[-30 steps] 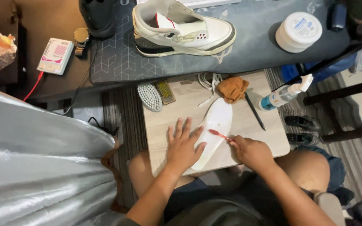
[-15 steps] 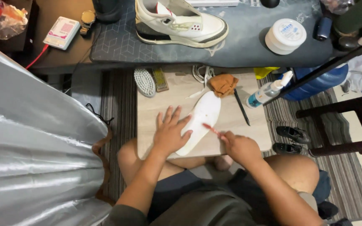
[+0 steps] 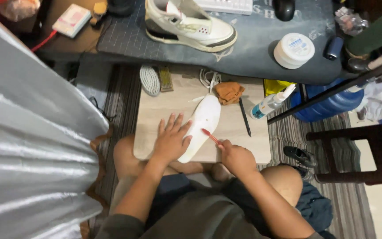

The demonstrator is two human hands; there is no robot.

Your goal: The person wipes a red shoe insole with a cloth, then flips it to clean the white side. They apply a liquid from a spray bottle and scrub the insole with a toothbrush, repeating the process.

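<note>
on insole [image 3: 204, 124], left hand [image 3: 169, 141], right hand's [image 3: 236, 158] brush [image 3: 210, 136]

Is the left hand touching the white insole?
Touching. The head view shows the left hand lying flat on the board, its fingers pressing the insole edge.

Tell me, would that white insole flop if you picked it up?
Probably a little: the white insole looks thin and flat, so its ends might droop. It seems light too. The left hand presses it onto the wooden board, hinting it could slide when brushed.
</note>
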